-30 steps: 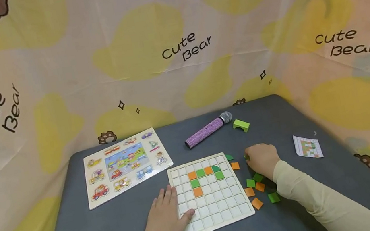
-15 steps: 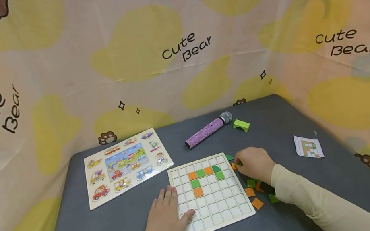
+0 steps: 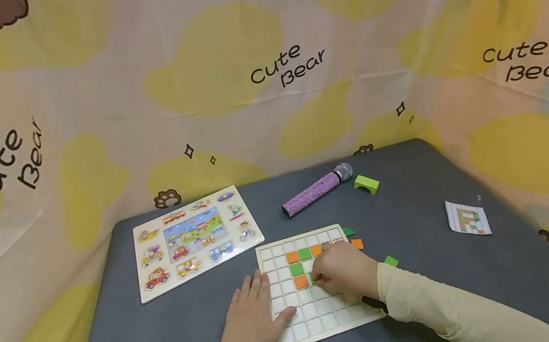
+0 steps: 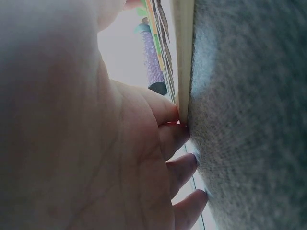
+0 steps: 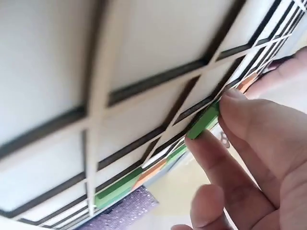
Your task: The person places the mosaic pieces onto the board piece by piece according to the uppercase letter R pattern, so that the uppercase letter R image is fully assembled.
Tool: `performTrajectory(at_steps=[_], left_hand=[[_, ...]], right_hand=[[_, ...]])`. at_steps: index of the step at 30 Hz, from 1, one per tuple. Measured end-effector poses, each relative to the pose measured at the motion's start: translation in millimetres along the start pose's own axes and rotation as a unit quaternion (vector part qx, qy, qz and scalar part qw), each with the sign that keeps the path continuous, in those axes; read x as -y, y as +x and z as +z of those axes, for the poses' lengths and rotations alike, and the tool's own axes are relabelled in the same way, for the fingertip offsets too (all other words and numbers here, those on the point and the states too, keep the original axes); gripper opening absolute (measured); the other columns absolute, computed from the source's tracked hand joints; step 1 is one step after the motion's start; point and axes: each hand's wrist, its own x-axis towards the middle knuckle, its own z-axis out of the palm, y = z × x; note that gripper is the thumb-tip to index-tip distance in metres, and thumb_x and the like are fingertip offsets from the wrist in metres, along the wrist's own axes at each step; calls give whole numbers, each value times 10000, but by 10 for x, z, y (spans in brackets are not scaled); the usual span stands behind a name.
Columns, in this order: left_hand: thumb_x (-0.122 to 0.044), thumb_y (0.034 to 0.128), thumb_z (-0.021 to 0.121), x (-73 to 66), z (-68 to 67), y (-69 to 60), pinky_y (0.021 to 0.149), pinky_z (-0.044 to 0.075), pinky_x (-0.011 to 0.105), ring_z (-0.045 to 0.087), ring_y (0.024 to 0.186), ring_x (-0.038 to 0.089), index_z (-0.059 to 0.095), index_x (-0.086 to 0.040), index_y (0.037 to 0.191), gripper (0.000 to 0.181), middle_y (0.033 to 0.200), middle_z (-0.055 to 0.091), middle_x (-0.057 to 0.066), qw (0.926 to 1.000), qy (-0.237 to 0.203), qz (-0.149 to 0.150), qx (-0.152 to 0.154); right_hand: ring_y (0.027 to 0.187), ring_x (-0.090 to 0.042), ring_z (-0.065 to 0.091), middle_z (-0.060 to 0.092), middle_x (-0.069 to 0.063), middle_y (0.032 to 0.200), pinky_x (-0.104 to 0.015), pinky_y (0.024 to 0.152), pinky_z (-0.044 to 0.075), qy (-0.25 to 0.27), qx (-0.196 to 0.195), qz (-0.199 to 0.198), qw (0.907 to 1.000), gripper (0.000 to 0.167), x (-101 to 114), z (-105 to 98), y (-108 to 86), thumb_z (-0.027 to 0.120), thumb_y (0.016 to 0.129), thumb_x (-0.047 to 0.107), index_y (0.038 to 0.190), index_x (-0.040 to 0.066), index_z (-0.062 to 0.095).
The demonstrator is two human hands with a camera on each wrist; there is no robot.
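Observation:
A pale wooden grid board (image 3: 314,328) lies on the table. Orange and green square tiles fill some of its cells, among them an orange tile (image 3: 300,282). My right hand (image 3: 346,271) is over the board and pinches a green tile (image 5: 204,123) between thumb and finger, at the cell right of that orange one. In the right wrist view the tile is tilted against the grid. My left hand (image 3: 251,323) rests by the board's left edge, fingers extended and thumb on the board; its fingertips (image 4: 182,165) touch the table beside the edge in the left wrist view.
Right of the board lie a loose orange tile (image 3: 356,244) and green tile (image 3: 390,261); my right arm hides others. Behind are a purple microphone (image 3: 311,194) and green arch block (image 3: 366,184). A picture puzzle (image 3: 196,241) lies left, a pattern card (image 3: 467,217) right.
My right hand has moved left from the loose tiles onto the board, carrying the green tile. My left hand has stayed at the board's edge. The head view has shifted slightly.

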Motion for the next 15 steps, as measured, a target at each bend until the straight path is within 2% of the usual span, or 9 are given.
performTrajectory(at_steps=[3, 5, 9, 12, 15], left_hand=[[-671, 1004, 597, -11, 11, 6, 1186, 356, 627, 374, 1515, 459, 430, 64, 1591, 955, 1637, 416, 253, 10000, 18, 39, -7], [-672, 1003, 598, -13, 20, 13, 1188, 355, 623, 373, 1517, 457, 430, 63, 1592, 957, 1640, 414, 250, 10000, 48, 42, -18], [-672, 1000, 602, -12, 28, 18, 1190, 354, 621, 372, 1518, 454, 433, 64, 1590, 959, 1639, 416, 247, 10000, 91, 13, -6], [-664, 999, 611, -12, 24, 9, 1191, 349, 625, 370, 1518, 455, 435, 68, 1587, 955, 1637, 419, 249, 10000, 53, -20, 19], [-661, 997, 617, -11, 20, 6, 1195, 340, 629, 365, 1521, 456, 429, 68, 1591, 958, 1639, 416, 250, 10000, 15, -53, 51]], right_hand=[[816, -100, 627, 760, 150, 934, -287, 736, 550, -283, 6, -111, 9995, 72, 29, 21, 27, 870, 912, 207, 880, 269, 853], [877, -105, 672, 765, 130, 972, -301, 805, 586, -309, 63, -215, 9993, 95, 46, 19, 40, 866, 919, 196, 859, 267, 850], [988, -80, 708, 767, 105, 1066, -308, 885, 597, 95, 310, -256, 9991, 101, 46, -18, 16, 855, 935, 185, 1022, 233, 871], [993, -103, 702, 757, 94, 1087, -292, 826, 591, 308, 234, 123, 9992, 183, -4, -43, -53, 806, 964, 158, 1128, 221, 858], [920, -140, 683, 745, 77, 1025, -330, 768, 589, -23, 99, 862, 9962, 162, -114, -52, -127, 777, 956, 141, 1076, 217, 855]])
